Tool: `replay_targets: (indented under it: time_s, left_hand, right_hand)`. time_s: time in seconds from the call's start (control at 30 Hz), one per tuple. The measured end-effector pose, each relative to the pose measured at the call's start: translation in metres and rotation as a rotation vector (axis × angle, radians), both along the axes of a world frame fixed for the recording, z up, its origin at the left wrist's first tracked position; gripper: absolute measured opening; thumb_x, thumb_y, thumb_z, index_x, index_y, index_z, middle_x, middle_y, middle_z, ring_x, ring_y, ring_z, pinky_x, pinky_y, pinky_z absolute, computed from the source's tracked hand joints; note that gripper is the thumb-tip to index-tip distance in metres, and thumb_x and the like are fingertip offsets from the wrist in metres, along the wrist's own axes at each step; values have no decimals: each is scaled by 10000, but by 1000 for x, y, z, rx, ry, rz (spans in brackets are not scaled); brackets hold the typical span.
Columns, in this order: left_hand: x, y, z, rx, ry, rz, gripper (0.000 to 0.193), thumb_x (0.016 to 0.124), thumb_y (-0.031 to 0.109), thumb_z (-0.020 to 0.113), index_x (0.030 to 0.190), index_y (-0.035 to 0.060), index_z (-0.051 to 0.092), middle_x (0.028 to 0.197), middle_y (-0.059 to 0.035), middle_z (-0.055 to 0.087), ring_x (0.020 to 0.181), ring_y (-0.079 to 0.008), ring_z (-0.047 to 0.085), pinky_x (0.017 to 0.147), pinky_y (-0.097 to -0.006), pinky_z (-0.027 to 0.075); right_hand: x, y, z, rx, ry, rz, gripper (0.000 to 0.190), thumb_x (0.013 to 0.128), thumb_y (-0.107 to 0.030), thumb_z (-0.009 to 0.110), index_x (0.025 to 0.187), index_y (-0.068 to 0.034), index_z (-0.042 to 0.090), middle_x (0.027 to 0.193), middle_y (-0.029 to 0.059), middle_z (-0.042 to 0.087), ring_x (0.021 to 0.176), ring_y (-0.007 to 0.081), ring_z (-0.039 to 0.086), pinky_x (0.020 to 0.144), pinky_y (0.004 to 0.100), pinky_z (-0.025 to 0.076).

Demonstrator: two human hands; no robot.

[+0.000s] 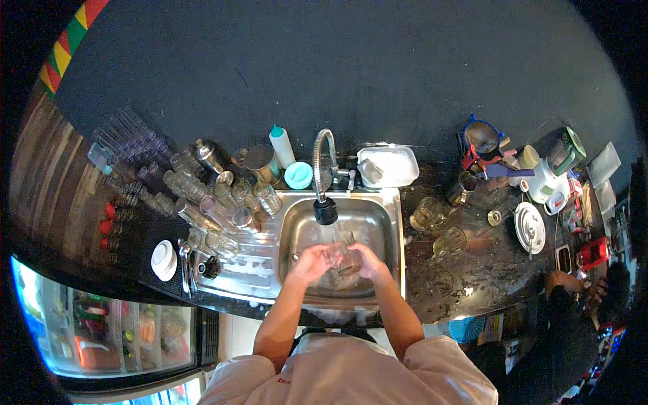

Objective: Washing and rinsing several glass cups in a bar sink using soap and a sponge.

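Over the stainless-steel sink [372, 212], my left hand [315, 262] and my right hand [367, 259] hold a clear glass vessel [348, 260] between them, one hand at each side. Water falls onto it from the black spray head of a flexible metal faucet [325, 211]. The vessel's exact shape is blurred by water and its transparency. Several clear glasses [220, 244] stand close together on the ribbed drainboard [248, 273] to the left. Two glass mugs, one nearer [449, 242] and one farther [428, 213], rest on the dark counter to the right.
Behind the sink are a squeeze bottle [282, 147], a turquoise-lidded container [298, 175] and a plastic tub [400, 167]. White saucers [164, 259] and spoons [186, 268] lie left. A metal jigger-like cup [463, 187], an oval plate [529, 228] and a blender [562, 157] stand right. Another person [552, 334] is at far right.
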State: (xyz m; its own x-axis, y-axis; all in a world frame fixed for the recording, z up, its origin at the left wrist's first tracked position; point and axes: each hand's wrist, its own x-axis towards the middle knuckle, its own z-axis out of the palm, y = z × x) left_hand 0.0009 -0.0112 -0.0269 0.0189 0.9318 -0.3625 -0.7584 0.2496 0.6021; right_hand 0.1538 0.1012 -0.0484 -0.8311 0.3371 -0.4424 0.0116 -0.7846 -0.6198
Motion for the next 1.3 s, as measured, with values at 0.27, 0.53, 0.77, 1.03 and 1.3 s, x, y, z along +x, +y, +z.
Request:
replay_targets:
  time_s: [0.27, 0.53, 0.77, 1.03, 1.3]
  left_hand:
    - [-1, 35, -57, 140, -488, 349, 320, 835, 178, 331, 1030, -35, 470, 1018, -160, 540, 965, -294, 509, 851, -408, 397]
    - [38, 23, -17, -356, 573, 407, 443, 749, 420, 522, 1004, 58, 506, 949, -64, 552, 871, -194, 519, 751, -356, 399]
    - [20, 16, -10, -198, 406, 396, 478, 679, 215, 662, 1051, 17, 436, 962, -72, 542, 872, -218, 538, 755, -357, 446]
    - [28, 11, -57, -205, 23, 341, 260, 752, 231, 550, 967, 87, 534, 893, -67, 565, 794, -205, 555, 687, -382, 467]
    - [32, 12, -3, -218, -256, 423, 450, 803, 411, 413, 1030, 34, 509, 926, -121, 574, 790, -264, 560, 696, -392, 457]
  right_hand:
    - [-5, -8, 0, -316, -80, -74, 396, 737, -453, 502, 938, -112, 531, 791, 70, 580, 679, 245, 584, 505, 345, 450]
    - [-35, -32, -48, 839, -264, -607, 535, 651, -246, 671, 1070, -57, 398, 785, 44, 526, 641, 167, 529, 526, 320, 435]
    - [-10, -14, -4, 628, -94, -387, 262, 703, -86, 567, 958, -71, 509, 693, 9, 499, 609, 108, 489, 493, 221, 394]
    - [-44, -2, -13, 333, -305, -412, 176, 816, -196, 492, 724, -56, 546, 536, 25, 468, 434, 110, 422, 351, 259, 303]
    - [-53, 14, 20, 33, -140, -213, 118, 803, -145, 536, 775, -32, 554, 516, 32, 469, 408, 129, 422, 367, 255, 329]
